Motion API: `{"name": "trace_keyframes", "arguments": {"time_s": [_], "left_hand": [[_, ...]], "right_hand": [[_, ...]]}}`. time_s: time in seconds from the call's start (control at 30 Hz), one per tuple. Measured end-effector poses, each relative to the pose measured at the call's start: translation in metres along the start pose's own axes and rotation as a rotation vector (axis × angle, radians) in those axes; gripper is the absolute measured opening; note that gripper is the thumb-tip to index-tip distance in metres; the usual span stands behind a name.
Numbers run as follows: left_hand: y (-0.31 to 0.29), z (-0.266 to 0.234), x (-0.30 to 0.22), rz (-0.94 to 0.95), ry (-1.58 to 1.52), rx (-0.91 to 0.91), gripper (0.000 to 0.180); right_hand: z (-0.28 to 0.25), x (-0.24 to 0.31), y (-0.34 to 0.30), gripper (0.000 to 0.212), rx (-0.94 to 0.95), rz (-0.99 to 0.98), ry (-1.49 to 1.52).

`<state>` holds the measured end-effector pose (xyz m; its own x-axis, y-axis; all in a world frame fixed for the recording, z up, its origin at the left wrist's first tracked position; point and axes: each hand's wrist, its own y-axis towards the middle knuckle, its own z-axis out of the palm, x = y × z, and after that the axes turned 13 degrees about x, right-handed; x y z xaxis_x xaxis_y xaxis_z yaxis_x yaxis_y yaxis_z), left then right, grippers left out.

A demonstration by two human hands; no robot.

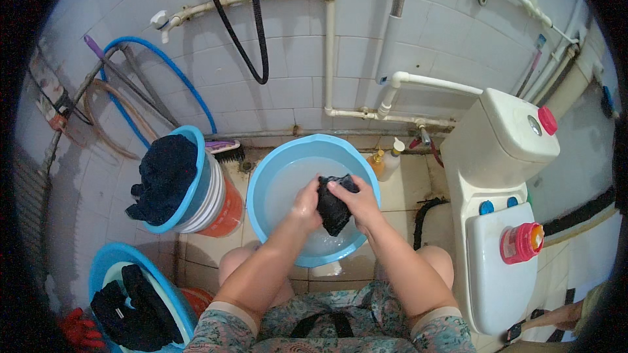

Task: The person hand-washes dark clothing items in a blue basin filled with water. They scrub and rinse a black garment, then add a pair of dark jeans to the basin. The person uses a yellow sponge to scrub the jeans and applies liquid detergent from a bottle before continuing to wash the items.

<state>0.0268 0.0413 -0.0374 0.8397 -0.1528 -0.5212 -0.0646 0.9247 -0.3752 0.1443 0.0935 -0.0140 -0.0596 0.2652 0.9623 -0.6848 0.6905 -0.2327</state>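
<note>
Between my two hands is a wet, bunched-up black cloth [335,208], held over a light blue basin [260,157] of cloudy, whitish water. My left hand [307,204] is closed on the cloth's left side. Gripping its upper right side is my right hand [357,200], with the thumb lying across the top. The cloth's lower end hangs to a point just above or at the water; I cannot tell which. What kind of garment it is does not show.
Dark clothes [167,173] fill a blue basin on stacked buckets at left; black clothes [134,307] lie in another tub at lower left. Pump bottles [391,159] stand behind the basin. A toilet [500,222] is at right, a pink jar [521,243] on its lid. Another person's hand [517,332] shows lower right.
</note>
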Motion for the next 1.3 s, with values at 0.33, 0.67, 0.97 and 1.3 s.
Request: {"name": "trace_keyframes", "arguments": {"time_s": [0.33, 0.67, 0.97, 1.3], "left_hand": [[-0.008, 0.002, 0.007, -0.096, -0.340, 0.546, 0.048], [-0.032, 0.024, -0.018, -0.088, -0.045, 0.377, 0.023], [-0.015, 0.009, 0.020, 0.118, -0.114, 0.125, 0.023], [0.013, 0.014, 0.004, 0.569, 0.725, -0.108, 0.016]], "right_hand": [[0.030, 0.019, -0.023, 0.031, -0.242, -0.607, -0.317], [0.030, 0.039, -0.035, 0.045, 0.193, -0.888, -1.078], [0.040, -0.005, -0.015, 0.012, -0.187, -0.619, -0.492], [0.037, 0.001, 0.008, 0.022, -0.273, -0.454, 0.259]]}}
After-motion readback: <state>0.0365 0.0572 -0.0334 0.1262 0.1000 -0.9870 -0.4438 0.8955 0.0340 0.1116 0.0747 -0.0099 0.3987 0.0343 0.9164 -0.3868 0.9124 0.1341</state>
